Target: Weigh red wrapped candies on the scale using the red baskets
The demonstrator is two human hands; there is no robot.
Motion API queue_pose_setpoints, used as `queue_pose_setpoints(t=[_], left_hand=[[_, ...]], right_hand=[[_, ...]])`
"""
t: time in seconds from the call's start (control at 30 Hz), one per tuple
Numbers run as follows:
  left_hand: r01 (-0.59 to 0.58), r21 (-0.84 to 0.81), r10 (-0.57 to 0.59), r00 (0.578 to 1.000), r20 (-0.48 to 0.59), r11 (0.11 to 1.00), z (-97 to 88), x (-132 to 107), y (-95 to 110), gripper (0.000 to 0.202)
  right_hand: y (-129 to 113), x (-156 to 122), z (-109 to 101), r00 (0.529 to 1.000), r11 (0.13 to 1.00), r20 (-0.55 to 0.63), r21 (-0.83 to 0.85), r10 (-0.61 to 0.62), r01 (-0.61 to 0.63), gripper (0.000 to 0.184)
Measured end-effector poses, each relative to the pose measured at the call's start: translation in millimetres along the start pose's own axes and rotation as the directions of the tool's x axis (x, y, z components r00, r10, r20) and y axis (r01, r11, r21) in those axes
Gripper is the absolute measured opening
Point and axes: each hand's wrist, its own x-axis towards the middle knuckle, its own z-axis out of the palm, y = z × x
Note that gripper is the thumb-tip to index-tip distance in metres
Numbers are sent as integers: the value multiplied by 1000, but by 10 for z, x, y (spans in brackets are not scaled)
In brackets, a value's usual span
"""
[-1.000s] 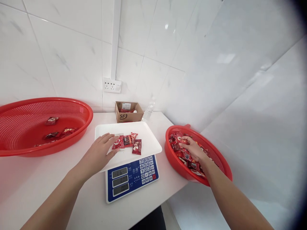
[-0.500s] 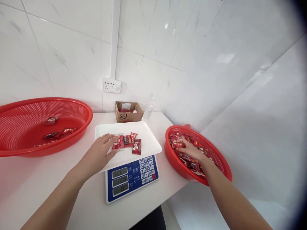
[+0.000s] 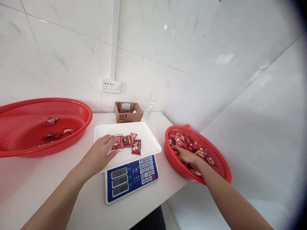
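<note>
My left hand (image 3: 104, 150) rests over the left side of the white scale tray (image 3: 147, 140). Its fingers are stretched out with the thumb apart, at the edge of a red wrapped snack packet (image 3: 118, 143). Beside that packet lie a dark-and-red one (image 3: 127, 140), a white-and-red patterned one (image 3: 133, 136) and a dark red one (image 3: 136, 147). My right hand (image 3: 186, 155) reaches into the right red basket (image 3: 224, 161), its bent fingers among a heap of small red packets (image 3: 192, 143). Its fingertips are partly hidden, so whether they grip a packet is unclear.
A larger red basket (image 3: 57, 148) with a few packets stands at the left. Behind the tray are a small cardboard box (image 3: 129, 117) and a clear plastic bottle (image 3: 148, 111). The scale's blue panel (image 3: 131, 179) faces me. White walls border the table.
My right hand has moved down and slightly left in the basket. The red packet at its fingers is no longer held up in view. My left hand and the tray's packets stay put.
</note>
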Motion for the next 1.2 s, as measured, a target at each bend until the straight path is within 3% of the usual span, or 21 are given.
queue_pose_setpoints(t=[0.13, 0.33, 0.5, 0.7, 0.83, 0.97, 1.03, 1.1, 1.2], left_hand=[[16, -4, -16, 1000, 27, 1000, -1, 0, 10, 46], [18, 12, -19, 999, 40, 1000, -14, -13, 23, 48], [-8, 0, 8, 1000, 10, 1000, -8, 0, 19, 47], [5, -13, -5, 1000, 10, 1000, 12, -2, 4, 47], [67, -72, -67, 998, 7, 995, -35, 1, 62, 46], [181, -304, -192, 981, -9, 935, -145, -2, 221, 43], [226, -450, -242, 970, 24, 864, -192, -15, 329, 46], [224, -583, -237, 970, 56, 781, -217, -36, 439, 51], [173, -750, -189, 980, 66, 639, -216, -73, 572, 51]], right_hand=[[-66, -17, -25, 1000, 1000, -16, 22, 12, -12, 37], [-118, -66, -174, 957, 999, -289, 19, 36, -32, 37], [-64, -76, -256, 904, 995, -421, 91, 69, -34, 40], [-105, -127, -300, 850, 972, -518, 232, 97, 31, 38], [-334, -261, -284, 837, 944, -537, 319, 106, 85, 38], [-787, -432, -101, 844, 885, -535, 407, 33, 223, 39], [-1067, -506, 87, 856, 863, -510, 388, -90, 322, 34], [-1347, -558, 329, 862, 816, -432, 376, -264, 439, 31], [-1694, -587, 723, 869, 793, -223, 355, -443, 495, 25]])
